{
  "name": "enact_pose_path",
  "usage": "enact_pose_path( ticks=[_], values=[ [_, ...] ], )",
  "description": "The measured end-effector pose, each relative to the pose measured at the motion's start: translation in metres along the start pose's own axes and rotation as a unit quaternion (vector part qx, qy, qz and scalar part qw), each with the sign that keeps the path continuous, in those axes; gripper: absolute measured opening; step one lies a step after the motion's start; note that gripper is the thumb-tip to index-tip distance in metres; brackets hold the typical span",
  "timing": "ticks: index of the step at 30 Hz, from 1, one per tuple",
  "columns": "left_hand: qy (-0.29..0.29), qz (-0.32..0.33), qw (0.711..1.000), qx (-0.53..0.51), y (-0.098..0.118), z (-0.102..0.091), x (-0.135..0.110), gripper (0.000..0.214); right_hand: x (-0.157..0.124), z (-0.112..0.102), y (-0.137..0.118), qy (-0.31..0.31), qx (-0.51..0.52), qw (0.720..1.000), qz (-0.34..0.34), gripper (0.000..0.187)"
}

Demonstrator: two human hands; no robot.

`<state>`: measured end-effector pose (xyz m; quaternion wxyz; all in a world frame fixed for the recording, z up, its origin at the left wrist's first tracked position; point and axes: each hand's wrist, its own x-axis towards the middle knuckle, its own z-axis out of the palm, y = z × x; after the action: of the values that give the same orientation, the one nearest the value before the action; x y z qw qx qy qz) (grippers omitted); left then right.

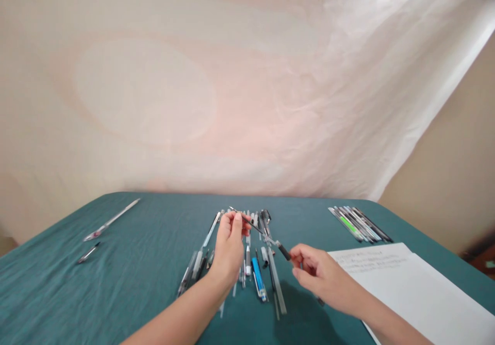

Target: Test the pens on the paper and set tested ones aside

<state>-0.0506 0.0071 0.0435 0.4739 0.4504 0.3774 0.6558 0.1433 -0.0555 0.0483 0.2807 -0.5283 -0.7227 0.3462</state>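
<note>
My left hand (230, 247) is raised over a spread of pens (255, 262) on the teal tablecloth and pinches a thin pen (260, 228) near its far end. The pen slants down to the right, its dark tip close to my right hand (320, 275). My right hand's fingers are curled in a pinch near that dark tip; whether they touch it I cannot tell. The pen is lifted off the cloth, above the other pens.
A second bunch of pens (359, 224) lies at the back right. White paper sheets (410, 288) lie at the right. A clear pen (112, 220) and a short dark pen (88, 253) lie at the left. A pale sheet (232, 87) hangs behind the table.
</note>
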Motion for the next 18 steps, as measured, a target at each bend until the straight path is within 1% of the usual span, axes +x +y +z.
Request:
enact_pose_path(
  ticks=[3,11,18],
  values=[
    [0.006,0.010,1.000,-0.003,0.0004,-0.0027,0.0030,0.021,0.0001,0.0001,-0.0008,-0.006,-0.008,1.000,0.003,0.007],
    [-0.001,0.007,1.000,-0.008,-0.0006,-0.0005,-0.0018,0.019,-0.0007,-0.0009,-0.0066,-0.011,-0.019,1.000,0.003,0.008],
    [-0.002,0.005,1.000,-0.020,-0.0016,-0.0005,-0.0027,0.019,0.0000,-0.0017,-0.0037,-0.004,-0.009,1.000,0.016,0.009]
  ],
)
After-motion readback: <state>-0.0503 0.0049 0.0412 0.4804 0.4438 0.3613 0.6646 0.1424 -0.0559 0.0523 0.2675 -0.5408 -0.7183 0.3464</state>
